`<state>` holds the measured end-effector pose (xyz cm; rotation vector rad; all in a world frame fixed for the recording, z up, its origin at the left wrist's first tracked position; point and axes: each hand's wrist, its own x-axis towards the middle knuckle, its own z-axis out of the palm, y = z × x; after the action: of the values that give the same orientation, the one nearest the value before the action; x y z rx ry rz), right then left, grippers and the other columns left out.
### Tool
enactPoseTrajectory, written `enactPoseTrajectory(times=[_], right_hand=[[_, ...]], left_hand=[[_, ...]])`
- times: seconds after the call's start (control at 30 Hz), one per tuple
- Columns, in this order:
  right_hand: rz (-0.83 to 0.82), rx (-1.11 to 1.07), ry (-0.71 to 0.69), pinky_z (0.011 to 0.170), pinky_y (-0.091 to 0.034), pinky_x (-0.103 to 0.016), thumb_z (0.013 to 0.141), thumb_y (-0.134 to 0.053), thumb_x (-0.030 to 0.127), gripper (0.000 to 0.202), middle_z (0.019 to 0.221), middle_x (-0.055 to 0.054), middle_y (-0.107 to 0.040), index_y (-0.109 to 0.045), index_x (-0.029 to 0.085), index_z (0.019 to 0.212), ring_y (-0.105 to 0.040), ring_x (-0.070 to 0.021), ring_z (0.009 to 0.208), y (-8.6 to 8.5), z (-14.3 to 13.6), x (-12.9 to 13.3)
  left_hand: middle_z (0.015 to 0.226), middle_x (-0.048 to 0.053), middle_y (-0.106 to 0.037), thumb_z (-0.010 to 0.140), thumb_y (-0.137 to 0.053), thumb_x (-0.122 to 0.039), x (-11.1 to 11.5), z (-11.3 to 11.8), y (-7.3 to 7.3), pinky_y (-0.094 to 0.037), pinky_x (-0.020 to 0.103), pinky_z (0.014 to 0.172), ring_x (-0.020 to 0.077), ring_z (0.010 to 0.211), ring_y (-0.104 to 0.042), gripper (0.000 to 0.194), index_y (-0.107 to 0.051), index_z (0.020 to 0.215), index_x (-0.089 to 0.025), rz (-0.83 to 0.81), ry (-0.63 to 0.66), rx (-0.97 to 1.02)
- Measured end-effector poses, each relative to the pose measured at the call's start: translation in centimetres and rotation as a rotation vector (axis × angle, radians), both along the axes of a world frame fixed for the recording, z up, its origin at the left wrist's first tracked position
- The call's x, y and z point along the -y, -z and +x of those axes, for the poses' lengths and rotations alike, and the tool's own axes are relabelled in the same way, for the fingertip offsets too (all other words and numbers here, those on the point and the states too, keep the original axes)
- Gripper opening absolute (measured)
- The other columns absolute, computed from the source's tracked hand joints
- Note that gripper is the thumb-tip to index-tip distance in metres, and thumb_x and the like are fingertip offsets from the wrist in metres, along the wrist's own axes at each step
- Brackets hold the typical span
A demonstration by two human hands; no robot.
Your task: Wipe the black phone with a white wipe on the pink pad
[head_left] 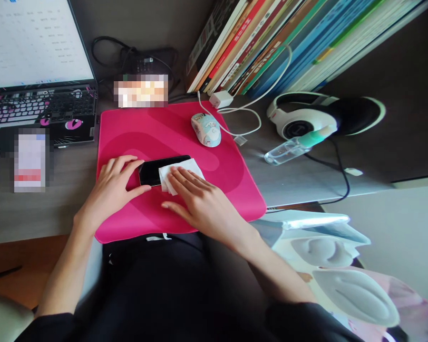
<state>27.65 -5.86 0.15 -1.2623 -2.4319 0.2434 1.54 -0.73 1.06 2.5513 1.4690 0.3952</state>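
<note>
black clothing, right fingers flat on tissue, left fingers wide around phone

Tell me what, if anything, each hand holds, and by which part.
The left hand holds the black phone at its left end, thumb and forefinger at opposite edges. The right hand lies flat on the white tissue, with no visible grip.

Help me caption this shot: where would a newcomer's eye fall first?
Probably on the bright pink mat, mid-view. On it, the left hand holds one end of a black phone while the right hand presses a white tissue on the other. The colourful books, top right, would likely come next.
</note>
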Motion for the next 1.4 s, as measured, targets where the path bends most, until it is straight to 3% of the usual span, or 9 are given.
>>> enactPoseTrajectory(times=[0.13, 0.23, 0.4, 0.57, 0.83, 1.13, 1.3, 1.4], right_hand=[[-0.013, -0.068, -0.011, 0.134, -0.034, -0.057, 0.112, -0.049, 0.049, 0.064, 0.168, -0.019, -0.049, -0.046, 0.012, 0.165, -0.040, -0.0302, 0.161, 1.5, -0.2, -2.7], [-0.011, -0.069, -0.008, 0.136, -0.031, -0.054, 0.114, -0.047, 0.045, 0.064, 0.170, -0.020, -0.046, -0.046, 0.007, 0.164, -0.037, -0.0291, 0.163, 2.0, -0.1, -3.9], [-0.021, -0.026, 0.021, 0.133, -0.037, -0.059, 0.113, -0.050, 0.043, 0.060, 0.167, -0.021, -0.050, -0.049, 0.009, 0.163, -0.042, -0.0330, 0.160, 0.7, 0.5, -2.2], [-0.025, 0.036, -0.010, 0.130, -0.044, -0.055, 0.111, -0.053, 0.047, 0.062, 0.161, -0.024, -0.056, -0.056, 0.005, 0.156, -0.051, -0.0357, 0.154, -0.7, 0.3, 0.3], [-0.010, -0.073, -0.034, 0.136, -0.031, -0.054, 0.112, -0.051, 0.045, 0.063, 0.169, -0.020, -0.047, -0.048, 0.008, 0.163, -0.038, -0.0305, 0.162, 1.8, -1.0, -3.5], [0.046, -0.008, -0.061, 0.134, -0.037, -0.052, 0.110, -0.053, 0.051, 0.069, 0.164, -0.026, -0.051, -0.054, -0.001, 0.156, -0.046, -0.0351, 0.158, 0.7, -1.7, -0.1], [0.050, -0.041, -0.105, 0.135, -0.036, -0.052, 0.113, -0.051, 0.045, 0.061, 0.166, -0.021, -0.051, -0.052, 0.005, 0.159, -0.043, -0.0308, 0.160, 1.5, -2.6, -2.2], [0.069, -0.045, -0.080, 0.135, -0.034, -0.052, 0.113, -0.049, 0.044, 0.062, 0.167, -0.022, -0.049, -0.051, 0.002, 0.159, -0.042, -0.0306, 0.160, 2.0, -3.2, -3.5]], left_hand=[[0.155, 0.010, -0.056, 0.102, -0.070, -0.051, -0.1, -0.1, 0.2, -0.041, 0.053, 0.123, 0.0336, 0.142, -0.053, 0.061, -0.052, 0.155, -0.029, 0.004, 0.010, 0.010], [0.155, 0.010, -0.056, 0.102, -0.069, -0.051, 0.0, 0.0, 0.1, -0.042, 0.053, 0.123, 0.0337, 0.142, -0.053, 0.061, -0.051, 0.156, -0.028, 0.007, 0.011, 0.002], [0.155, 0.011, -0.056, 0.102, -0.069, -0.051, 0.2, 0.2, -0.3, -0.043, 0.054, 0.121, 0.0351, 0.140, -0.054, 0.060, -0.051, 0.155, -0.028, 0.010, -0.004, -0.023], [0.155, 0.011, -0.056, 0.102, -0.069, -0.052, 0.0, 0.1, -0.1, -0.042, 0.054, 0.122, 0.0350, 0.140, -0.054, 0.060, -0.053, 0.154, -0.028, 0.017, 0.004, -0.011], [0.155, 0.010, -0.056, 0.100, -0.072, -0.049, -0.1, 0.0, 0.2, -0.042, 0.053, 0.123, 0.0342, 0.141, -0.054, 0.061, -0.054, 0.154, -0.027, 0.008, 0.004, 0.019], [0.156, 0.011, -0.055, 0.099, -0.075, -0.045, 0.0, 0.0, 0.0, -0.042, 0.053, 0.122, 0.0347, 0.142, -0.053, 0.061, -0.053, 0.154, -0.026, 0.003, 0.001, 0.007], [0.155, 0.009, -0.056, 0.099, -0.075, -0.042, -0.1, -0.2, 0.3, -0.041, 0.051, 0.124, 0.0332, 0.143, -0.053, 0.060, -0.054, 0.153, -0.027, -0.013, 0.003, 0.035], [0.155, 0.010, -0.056, 0.098, -0.077, -0.042, -0.2, -0.2, 0.5, -0.041, 0.050, 0.124, 0.0331, 0.142, -0.053, 0.061, -0.054, 0.152, -0.026, -0.009, -0.003, 0.041]])
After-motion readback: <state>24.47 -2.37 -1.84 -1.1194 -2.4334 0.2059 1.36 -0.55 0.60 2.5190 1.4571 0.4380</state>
